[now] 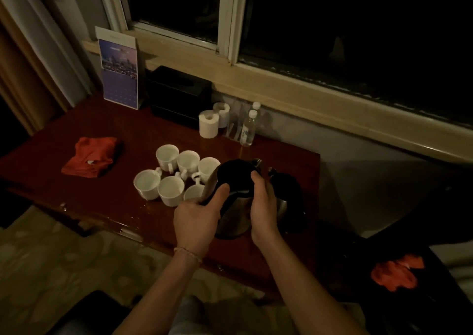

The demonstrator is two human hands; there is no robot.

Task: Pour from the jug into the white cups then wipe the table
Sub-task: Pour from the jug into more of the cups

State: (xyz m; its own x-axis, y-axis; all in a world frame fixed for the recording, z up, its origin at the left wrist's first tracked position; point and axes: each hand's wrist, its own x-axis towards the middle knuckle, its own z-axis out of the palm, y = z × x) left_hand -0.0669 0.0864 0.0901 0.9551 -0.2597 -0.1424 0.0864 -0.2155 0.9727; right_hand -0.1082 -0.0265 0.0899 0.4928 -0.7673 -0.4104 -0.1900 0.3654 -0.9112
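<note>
I hold the jug (238,199) upright between both hands, left hand (197,218) and right hand (263,206) curled round its sides, just right of the white cups (171,173), with the red cloth (93,156) far left on the tabletop (128,130).

The jug (238,206) and left hand (197,219) hide most of one cup (193,192).

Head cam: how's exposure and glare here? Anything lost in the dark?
Head view: dim, warm, underexposed; window black. White cups read clearly. Jug lid and the black box sink into shadow, and the left hand and right hand on the jug are dull but readable. Glossy table shows faint reflections. Wide-angle bend at edges, slight softness overall.
</note>
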